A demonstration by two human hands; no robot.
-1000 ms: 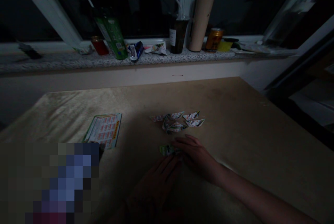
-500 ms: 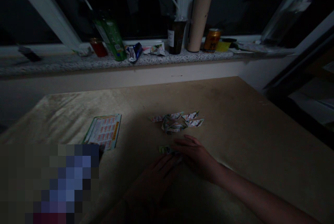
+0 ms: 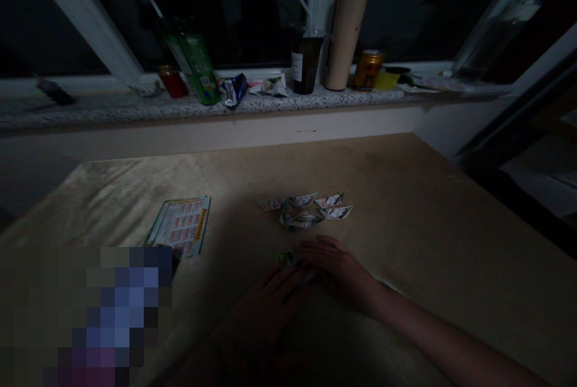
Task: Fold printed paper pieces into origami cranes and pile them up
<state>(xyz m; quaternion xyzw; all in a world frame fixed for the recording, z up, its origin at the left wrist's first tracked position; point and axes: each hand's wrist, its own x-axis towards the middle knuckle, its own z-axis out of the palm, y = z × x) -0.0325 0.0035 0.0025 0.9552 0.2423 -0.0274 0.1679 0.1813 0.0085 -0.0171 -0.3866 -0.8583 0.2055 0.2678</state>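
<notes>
A small folded piece of printed paper [image 3: 285, 257] lies on the tan table [image 3: 406, 207] near its front. My left hand [image 3: 264, 307] and my right hand [image 3: 336, 267] both rest on it, fingers laid flat and pressing it down. Most of the paper is hidden under my fingers. Just beyond, several folded paper boats [image 3: 306, 210] lie in a small cluster. The scene is very dim.
A printed sheet [image 3: 180, 225] lies on the table to the left, beside a blurred patch. On the stone windowsill [image 3: 112, 107] stand a green bottle [image 3: 193, 65], a red jar [image 3: 174, 80], a dark cup with a straw [image 3: 306, 62], a tall beige tube [image 3: 347, 26], a can [image 3: 367, 68] and wrappers.
My fingers have slid further over the folded paper, so less of it shows. The hands have otherwise stayed in place.
</notes>
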